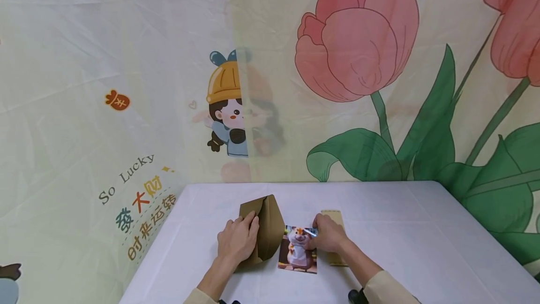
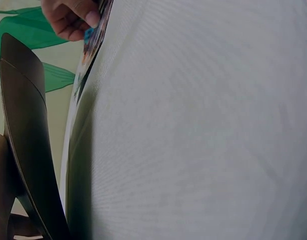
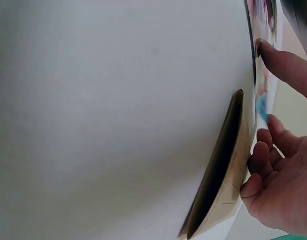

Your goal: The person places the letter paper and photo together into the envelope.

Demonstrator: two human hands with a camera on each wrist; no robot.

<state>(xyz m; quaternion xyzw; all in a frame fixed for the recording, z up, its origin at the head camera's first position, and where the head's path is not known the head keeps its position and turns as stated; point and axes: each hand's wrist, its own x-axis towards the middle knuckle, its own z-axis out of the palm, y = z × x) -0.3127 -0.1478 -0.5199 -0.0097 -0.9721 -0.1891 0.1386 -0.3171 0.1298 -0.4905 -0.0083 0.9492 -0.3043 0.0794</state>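
Note:
A brown paper envelope (image 1: 272, 231) stands tilted on the left with its flap raised, and my left hand (image 1: 238, 240) grips its left side. Part of the envelope (image 2: 26, 125) also shows in the left wrist view. Right of it, a glossy photo (image 1: 297, 254) of a plump furry animal figure lies close to the tabletop. My right hand (image 1: 330, 233) pinches the photo's upper right part between thumb and fingers. Beneath that hand is a tan folded paper sleeve (image 1: 337, 260), partly hidden; in the right wrist view the sleeve (image 3: 226, 172) gapes slightly, near the curled fingers.
A white cloth covers the table (image 1: 405, 229). Behind it hangs a printed backdrop (image 1: 261, 22) with tulips, a cartoon figure and lettering. Small black objects (image 1: 357, 296) show beside the wrists at the lower edge of the head view.

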